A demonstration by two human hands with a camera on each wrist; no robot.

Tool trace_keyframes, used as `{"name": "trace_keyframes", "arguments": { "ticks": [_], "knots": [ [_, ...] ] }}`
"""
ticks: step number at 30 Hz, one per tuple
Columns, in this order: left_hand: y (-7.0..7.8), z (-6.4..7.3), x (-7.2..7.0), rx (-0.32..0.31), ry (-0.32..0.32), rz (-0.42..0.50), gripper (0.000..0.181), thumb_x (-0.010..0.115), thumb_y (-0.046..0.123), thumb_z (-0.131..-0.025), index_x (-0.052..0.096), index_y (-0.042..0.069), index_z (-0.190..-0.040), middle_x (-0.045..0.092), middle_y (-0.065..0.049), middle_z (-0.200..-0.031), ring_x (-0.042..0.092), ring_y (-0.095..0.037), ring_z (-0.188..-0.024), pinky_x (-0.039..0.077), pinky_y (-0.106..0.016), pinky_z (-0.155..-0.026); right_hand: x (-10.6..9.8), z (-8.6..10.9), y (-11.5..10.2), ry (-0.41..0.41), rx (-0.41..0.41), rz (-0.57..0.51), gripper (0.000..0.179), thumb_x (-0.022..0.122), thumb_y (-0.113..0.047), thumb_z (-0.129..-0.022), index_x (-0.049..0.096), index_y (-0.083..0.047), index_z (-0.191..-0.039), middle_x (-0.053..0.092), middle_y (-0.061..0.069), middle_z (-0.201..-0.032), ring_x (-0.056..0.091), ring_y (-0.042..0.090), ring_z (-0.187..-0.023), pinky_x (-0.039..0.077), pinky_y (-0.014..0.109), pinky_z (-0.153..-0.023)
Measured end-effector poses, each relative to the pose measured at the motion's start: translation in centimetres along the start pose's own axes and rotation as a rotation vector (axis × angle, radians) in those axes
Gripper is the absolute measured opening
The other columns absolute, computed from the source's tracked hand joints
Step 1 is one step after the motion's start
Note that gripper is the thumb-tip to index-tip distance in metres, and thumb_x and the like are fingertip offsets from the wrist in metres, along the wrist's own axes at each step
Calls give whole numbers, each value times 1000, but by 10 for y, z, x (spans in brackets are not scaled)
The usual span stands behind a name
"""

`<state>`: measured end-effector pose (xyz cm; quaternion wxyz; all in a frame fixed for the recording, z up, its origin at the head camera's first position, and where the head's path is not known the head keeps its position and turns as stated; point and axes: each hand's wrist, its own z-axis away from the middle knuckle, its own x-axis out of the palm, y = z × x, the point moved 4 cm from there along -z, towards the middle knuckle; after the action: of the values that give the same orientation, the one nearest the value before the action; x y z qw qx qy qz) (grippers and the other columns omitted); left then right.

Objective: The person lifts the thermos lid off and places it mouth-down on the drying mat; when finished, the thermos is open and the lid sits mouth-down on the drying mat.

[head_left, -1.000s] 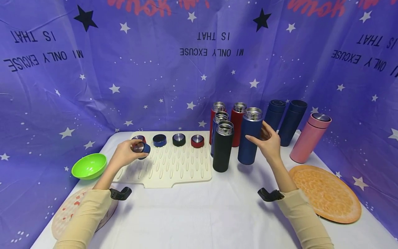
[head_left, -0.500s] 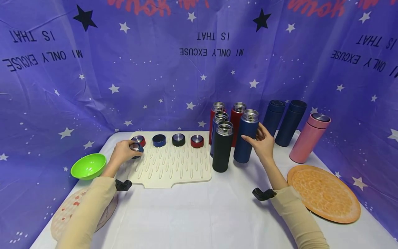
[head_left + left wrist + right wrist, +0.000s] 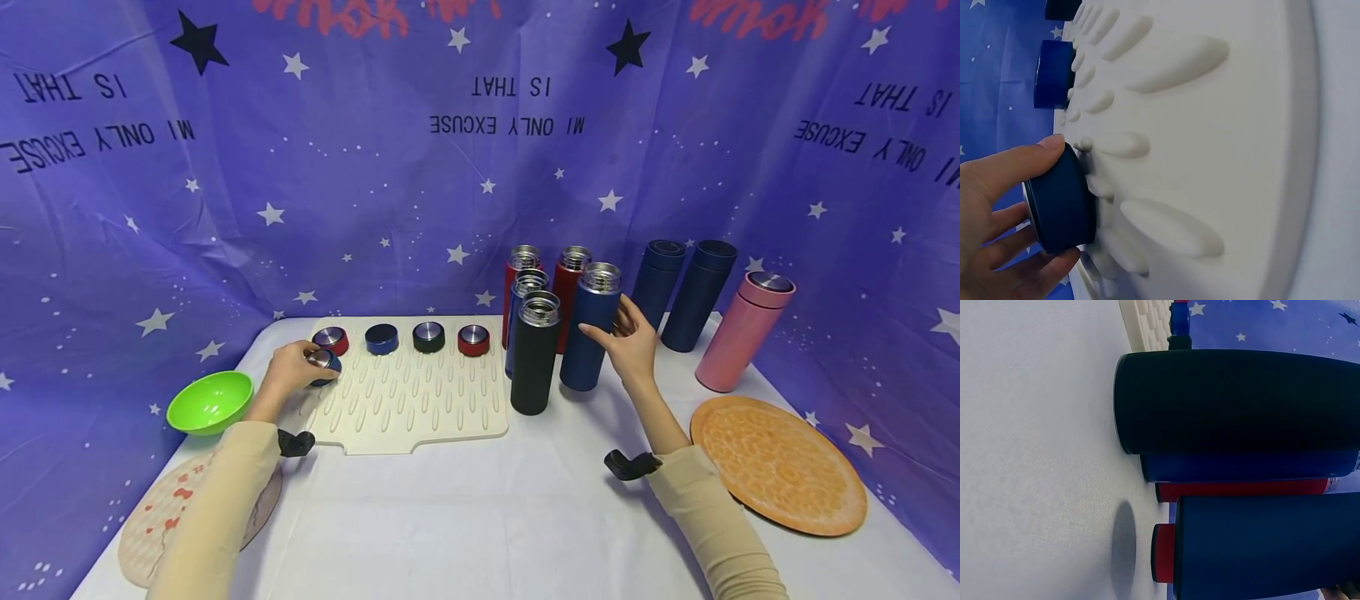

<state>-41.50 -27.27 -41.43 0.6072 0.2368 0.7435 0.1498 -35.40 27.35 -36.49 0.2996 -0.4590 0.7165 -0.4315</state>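
Board of cream colour, rectangular and studded with raised oval ridges (image 3: 420, 429), lies on the white-covered table (image 3: 450, 525). Over its left part, the left hand (image 3: 287, 375) pinches a dark-blue round lid with a silvery metal top (image 3: 1063, 203) between thumb and fingers; whether that lid touches the ridges, I cannot tell. Right of the board, the right hand (image 3: 633, 346) grasps a dark-blue cylindrical bottle with an exposed metal neck (image 3: 588, 346), nearly upright, its base raised off the cloth (the right wrist view shows its shadow lying apart).

Along the board's far edge sit a red lid (image 3: 333, 342), a glossy blue lid (image 3: 382, 340), a black lid (image 3: 428, 337) and a second red lid (image 3: 473, 342). Just right of the board stand a black cylindrical bottle (image 3: 534, 367), a slim blue bottle (image 3: 1247, 467) and two red bottles (image 3: 567, 287); farther right stand two navy capped bottles (image 3: 699, 300) and a pink capped bottle (image 3: 742, 337). Left of the board rests a bright green bowl (image 3: 210, 404).
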Motion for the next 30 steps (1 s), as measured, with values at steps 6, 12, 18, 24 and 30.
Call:
{"name": "trace_keyframes", "arguments": {
  "ticks": [6, 12, 18, 24, 30],
  "knots": [
    [-1, -2, 0, 16, -28, -5, 69, 88, 25, -67, 59, -15, -114, 65, -25, -96, 59, -39, -90, 48, -52, -81, 2, -2, 2, 4, 13, -16, 83, 87, -11, -71, 45, -6, -143, 57, 16, -133, 56, 25, -119, 45, 38, -102],
    [1, 0, 2, 19, -65, 29, 69, 87, 22, -69, 56, -16, -118, 65, -23, -92, 59, -35, -88, 48, -50, -81, 4, -2, 5, 28, -1, -43, 82, 87, -8, -70, 47, -5, -142, 58, 16, -131, 57, 24, -118, 45, 37, -101],
    [0, 12, -2, -7, -28, 64, 70, 85, 20, -71, 53, -13, -124, 60, -33, -110, 56, -46, -101, 46, -55, -87, 8, -3, 14, 29, 3, -37, 86, 88, -9, -69, 44, -3, -143, 56, 17, -133, 54, 26, -122, 43, 36, -103],
    [4, 30, -6, -76, -10, 100, 76, 79, 25, -78, 43, -13, -134, 50, -39, -125, 47, -54, -114, 42, -60, -93, 12, -4, 18, 6, -15, -51, 87, 86, -4, -70, 41, -1, -144, 53, 19, -136, 51, 29, -125, 41, 39, -106],
    [11, 51, 0, -146, -57, 116, 86, 77, 30, -80, 33, -14, -140, 40, -42, -133, 39, -56, -121, 37, -63, -98, 16, -7, 24, 14, -19, -53, 87, 87, -1, -68, 42, -1, -143, 54, 19, -134, 51, 30, -125, 42, 41, -105]
  ]
}}
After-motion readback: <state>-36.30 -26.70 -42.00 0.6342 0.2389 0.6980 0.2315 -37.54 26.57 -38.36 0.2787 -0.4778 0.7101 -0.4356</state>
